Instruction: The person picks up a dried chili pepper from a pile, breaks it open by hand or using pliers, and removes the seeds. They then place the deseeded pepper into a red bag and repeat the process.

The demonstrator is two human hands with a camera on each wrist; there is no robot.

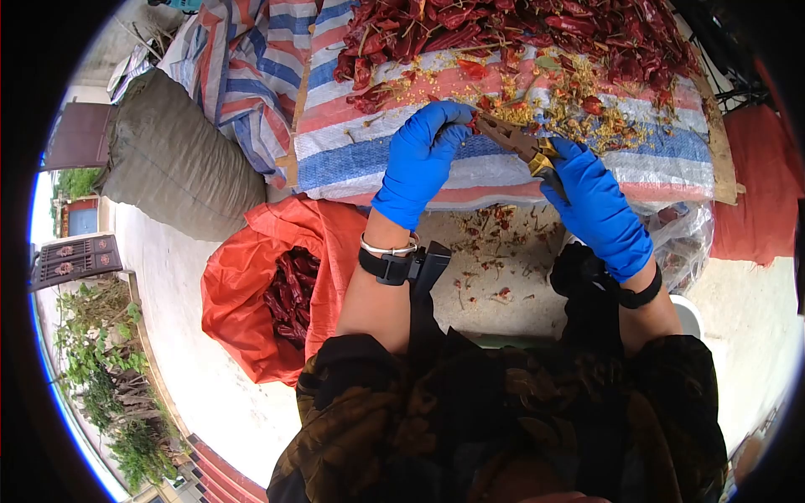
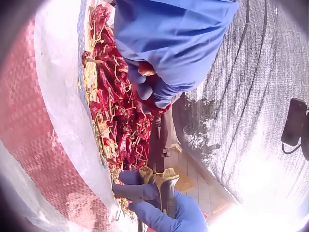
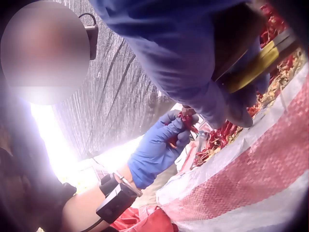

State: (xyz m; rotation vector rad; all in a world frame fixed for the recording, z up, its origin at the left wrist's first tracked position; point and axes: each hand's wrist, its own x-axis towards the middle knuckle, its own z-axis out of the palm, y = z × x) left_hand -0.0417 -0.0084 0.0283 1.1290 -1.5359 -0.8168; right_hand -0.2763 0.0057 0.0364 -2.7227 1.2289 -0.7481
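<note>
My blue-gloved left hand (image 1: 419, 163) pinches a dried red chili (image 3: 187, 122) between thumb and fingers, above the near part of a striped sheet (image 1: 335, 168). The fingers cover much of the chili. In my right hand (image 1: 594, 205), also gloved in blue, is a pair of pliers (image 1: 503, 134) with yellow-and-dark handles. Its dark jaws point left, their tips right at the left fingertips and the chili. A large pile of dried red chilies (image 1: 453, 33) lies on the sheet beyond both hands, with pale yellow seeds (image 1: 587, 126) and bits of stem scattered before it.
At my left stands an open red bag (image 1: 231, 289) with dried chilies (image 1: 293, 289) inside. A full grey-green sack (image 1: 180, 159) leans behind it. Seeds and chili scraps (image 1: 501, 293) litter the floor below the sheet's edge. Clear plastic (image 1: 683, 243) hangs at the right.
</note>
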